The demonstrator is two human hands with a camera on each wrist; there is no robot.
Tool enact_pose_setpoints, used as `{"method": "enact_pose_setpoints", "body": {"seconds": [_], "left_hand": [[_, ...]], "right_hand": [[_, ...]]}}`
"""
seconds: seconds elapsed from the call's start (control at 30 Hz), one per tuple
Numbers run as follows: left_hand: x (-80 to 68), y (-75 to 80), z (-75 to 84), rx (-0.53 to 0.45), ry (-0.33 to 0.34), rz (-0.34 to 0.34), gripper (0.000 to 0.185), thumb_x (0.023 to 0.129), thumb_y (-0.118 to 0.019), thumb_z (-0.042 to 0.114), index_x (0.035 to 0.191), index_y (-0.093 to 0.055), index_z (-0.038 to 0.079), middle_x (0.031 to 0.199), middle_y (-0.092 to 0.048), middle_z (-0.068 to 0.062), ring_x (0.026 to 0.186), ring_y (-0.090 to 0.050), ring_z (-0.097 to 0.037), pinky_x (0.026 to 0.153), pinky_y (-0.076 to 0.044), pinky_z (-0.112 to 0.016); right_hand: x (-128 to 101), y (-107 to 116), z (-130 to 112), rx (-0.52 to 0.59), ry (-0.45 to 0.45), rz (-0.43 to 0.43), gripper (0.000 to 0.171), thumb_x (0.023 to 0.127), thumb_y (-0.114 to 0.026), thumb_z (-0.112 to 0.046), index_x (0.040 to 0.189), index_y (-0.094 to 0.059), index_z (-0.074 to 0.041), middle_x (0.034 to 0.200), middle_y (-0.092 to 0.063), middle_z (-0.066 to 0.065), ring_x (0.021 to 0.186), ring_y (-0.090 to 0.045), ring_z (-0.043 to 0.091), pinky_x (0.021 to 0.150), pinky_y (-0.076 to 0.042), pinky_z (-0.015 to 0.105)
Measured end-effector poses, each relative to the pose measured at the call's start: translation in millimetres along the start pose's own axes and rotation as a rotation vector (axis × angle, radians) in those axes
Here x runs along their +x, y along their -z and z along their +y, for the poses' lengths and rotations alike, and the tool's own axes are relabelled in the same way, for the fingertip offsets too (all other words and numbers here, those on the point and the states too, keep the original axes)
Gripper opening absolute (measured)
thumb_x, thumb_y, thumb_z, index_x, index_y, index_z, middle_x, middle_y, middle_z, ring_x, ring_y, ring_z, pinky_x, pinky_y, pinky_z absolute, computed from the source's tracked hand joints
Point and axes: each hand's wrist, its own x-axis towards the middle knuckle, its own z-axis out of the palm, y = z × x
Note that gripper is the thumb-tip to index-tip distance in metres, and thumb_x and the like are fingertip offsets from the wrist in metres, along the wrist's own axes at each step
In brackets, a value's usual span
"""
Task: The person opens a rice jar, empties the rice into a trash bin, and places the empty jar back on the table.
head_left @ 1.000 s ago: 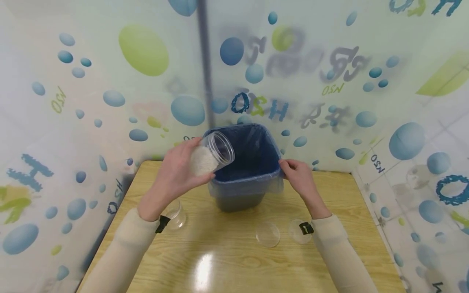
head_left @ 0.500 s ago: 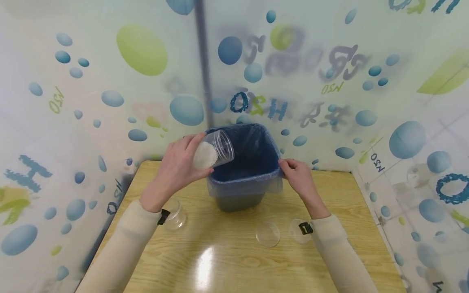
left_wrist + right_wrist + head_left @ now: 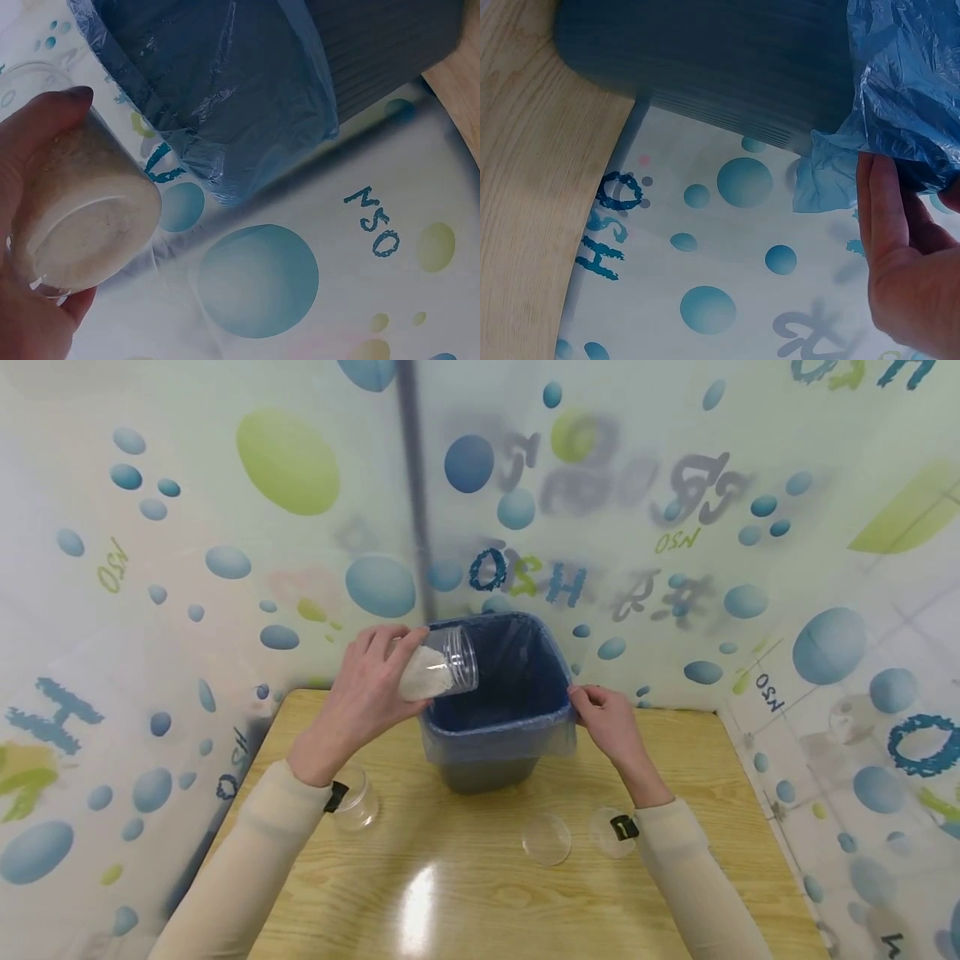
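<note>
My left hand (image 3: 367,693) grips a clear plastic jar (image 3: 438,667) holding white grains, tilted with its open mouth over the left rim of a grey bin (image 3: 495,693) lined with a blue plastic bag. In the left wrist view the jar (image 3: 82,225) shows its base, with the white grains lying against its side, and the bag-lined bin (image 3: 225,97) is beyond it. My right hand (image 3: 603,717) holds the bin's right rim, fingers curled over the bag's edge (image 3: 885,142).
The bin stands at the back of a wooden table (image 3: 480,893). A clear empty cup (image 3: 356,797) stands under my left wrist. Two clear round lids (image 3: 546,840) (image 3: 607,833) lie near my right forearm. Patterned walls close in on three sides.
My left hand has lifted the jar slightly and tipped it further toward the bin, and the white grains have slid toward its mouth. The right hand has stayed on the rim.
</note>
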Motion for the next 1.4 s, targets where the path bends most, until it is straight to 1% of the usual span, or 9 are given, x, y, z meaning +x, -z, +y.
{"method": "enact_pose_setpoints", "body": {"seconds": [0.17,0.3,0.53,0.73,0.9,1.1,1.23,1.4], "left_hand": [[1.5,-1.1,-0.5,0.008,-0.036,0.032,0.097,0.058,-0.102,0.025,0.14,-0.054,0.002,0.13,-0.059,-0.021,0.117,-0.051,-0.044,0.094,-0.046,-0.06],[2.1,-1.7,-0.4,0.01,-0.056,0.036,0.099,0.058,-0.102,0.023,0.142,-0.054,0.003,0.132,-0.06,-0.02,0.118,-0.051,-0.044,0.094,-0.046,-0.06],[2.1,-3.4,0.9,0.03,-0.065,0.037,0.099,0.059,-0.101,0.019,0.145,-0.053,0.004,0.135,-0.059,-0.018,0.12,-0.05,-0.043,0.096,-0.046,-0.06],[2.6,-4.0,2.2,0.028,-0.072,0.044,0.096,0.062,-0.099,0.014,0.145,-0.053,0.004,0.136,-0.058,-0.019,0.12,-0.049,-0.044,0.099,-0.044,-0.059],[3.1,-5.9,1.5,0.042,-0.082,0.044,0.093,0.063,-0.097,0.011,0.145,-0.053,0.005,0.136,-0.058,-0.018,0.121,-0.049,-0.043,0.099,-0.044,-0.059],[3.8,-7.2,1.4,0.053,-0.091,0.032,0.092,0.065,-0.097,0.011,0.146,-0.052,0.006,0.136,-0.058,-0.017,0.122,-0.049,-0.043,0.099,-0.045,-0.059],[4.9,-8.4,1.3,0.053,-0.097,0.035,0.091,0.066,-0.096,0.01,0.146,-0.052,0.006,0.137,-0.057,-0.017,0.124,-0.048,-0.043,0.101,-0.044,-0.059],[5.5,-9.2,1.2,0.051,-0.11,0.038,0.091,0.067,-0.095,0.008,0.147,-0.052,0.006,0.139,-0.057,-0.017,0.126,-0.047,-0.043,0.103,-0.043,-0.059]], "right_hand": [[-0.3,0.0,-0.3,-0.008,-0.004,0.001,0.048,0.107,-0.054,-0.039,0.12,-0.074,0.003,0.121,-0.07,0.021,0.107,-0.07,0.03,0.088,-0.059,0.034],[-0.1,-0.1,0.4,-0.016,-0.008,0.004,0.048,0.107,-0.054,-0.04,0.118,-0.074,0.003,0.121,-0.07,0.02,0.106,-0.07,0.03,0.088,-0.059,0.034],[1.5,-0.4,0.8,-0.021,-0.011,0.017,0.048,0.106,-0.055,-0.04,0.116,-0.075,0.002,0.12,-0.071,0.02,0.104,-0.07,0.027,0.086,-0.06,0.031],[1.5,-1.0,1.3,-0.023,-0.01,0.024,0.046,0.107,-0.055,-0.038,0.114,-0.076,0.003,0.116,-0.072,0.019,0.098,-0.069,0.02,0.084,-0.059,0.029],[1.8,-1.9,1.3,-0.021,-0.012,0.03,0.044,0.107,-0.055,-0.036,0.113,-0.075,0.003,0.113,-0.072,0.019,0.094,-0.069,0.017,0.083,-0.059,0.028],[2.2,-1.6,1.9,-0.027,-0.015,0.03,0.044,0.107,-0.055,-0.036,0.114,-0.075,0.002,0.114,-0.072,0.019,0.096,-0.069,0.019,0.084,-0.06,0.029],[2.0,-1.4,1.9,-0.031,-0.018,0.026,0.045,0.107,-0.055,-0.038,0.115,-0.075,0.001,0.117,-0.072,0.019,0.1,-0.07,0.025,0.085,-0.06,0.032],[2.3,-1.4,2.8,-0.022,-0.027,0.02,0.046,0.106,-0.055,-0.038,0.121,-0.074,0.001,0.122,-0.071,0.02,0.105,-0.07,0.03,0.087,-0.06,0.034]]}}
